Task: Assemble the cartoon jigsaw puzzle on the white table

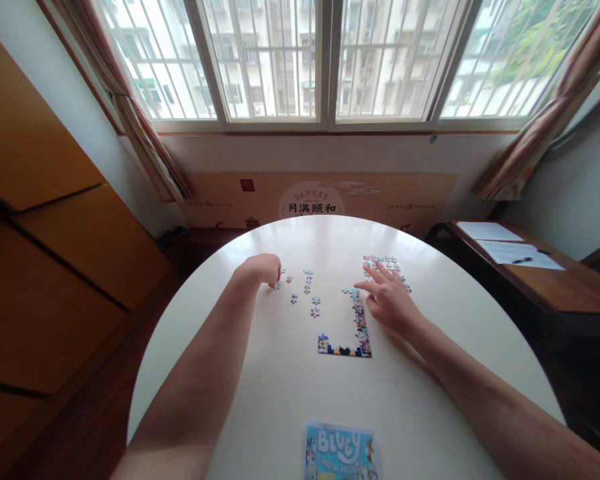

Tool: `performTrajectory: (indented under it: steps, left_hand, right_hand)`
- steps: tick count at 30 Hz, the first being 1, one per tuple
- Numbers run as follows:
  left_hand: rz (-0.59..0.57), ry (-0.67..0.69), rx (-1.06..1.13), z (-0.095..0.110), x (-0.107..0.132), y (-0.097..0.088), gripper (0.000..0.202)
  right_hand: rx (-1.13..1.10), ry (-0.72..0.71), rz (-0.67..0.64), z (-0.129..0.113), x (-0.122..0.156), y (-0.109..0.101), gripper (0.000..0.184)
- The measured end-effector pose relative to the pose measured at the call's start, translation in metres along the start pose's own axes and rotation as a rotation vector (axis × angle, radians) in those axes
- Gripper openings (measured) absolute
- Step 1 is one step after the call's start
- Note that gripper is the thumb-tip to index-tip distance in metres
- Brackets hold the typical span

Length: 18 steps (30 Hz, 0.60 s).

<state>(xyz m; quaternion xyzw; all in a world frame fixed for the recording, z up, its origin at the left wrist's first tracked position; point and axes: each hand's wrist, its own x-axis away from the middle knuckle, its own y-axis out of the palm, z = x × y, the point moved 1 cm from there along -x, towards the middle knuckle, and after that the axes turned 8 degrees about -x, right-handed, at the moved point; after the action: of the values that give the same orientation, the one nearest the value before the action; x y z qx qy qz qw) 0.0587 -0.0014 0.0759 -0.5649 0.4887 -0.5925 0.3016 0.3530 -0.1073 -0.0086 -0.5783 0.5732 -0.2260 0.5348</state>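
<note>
A partly joined jigsaw puzzle (364, 337) lies on the round white table, its joined edge running up the right side and along the bottom. My right hand (393, 300) is open beside it, fingers spread, with the index fingertip at the light-blue pieces (350, 291) of its upper end. At the left, my left hand (265, 269) is closed, fingertips down on a small puzzle piece (278, 286); the thumb side is partly hidden. Several loose pieces (308, 280) are scattered between the hands. More loose pieces (380, 259) lie in rows beyond my right hand, which covers some.
A blue Bluey picture sheet or box (339, 450) lies at the near edge of the table (280, 393). To the right stands a wooden desk (540, 287) with papers (517, 253) and a pen. Cabinets (55, 267) line the left; a barred window is ahead.
</note>
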Motion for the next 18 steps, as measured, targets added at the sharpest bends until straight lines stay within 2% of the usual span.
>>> performTrajectory:
  steps: [10, 18]
  left_hand:
    - [-0.035, -0.010, -0.018, 0.006, -0.013, 0.005, 0.022]
    - [-0.056, -0.039, 0.020, 0.008, -0.011, 0.004, 0.017]
  right_hand:
    - [-0.067, -0.025, 0.031, 0.006, 0.004, -0.010, 0.042]
    - [-0.100, -0.051, 0.041, 0.009, 0.004, -0.010, 0.040]
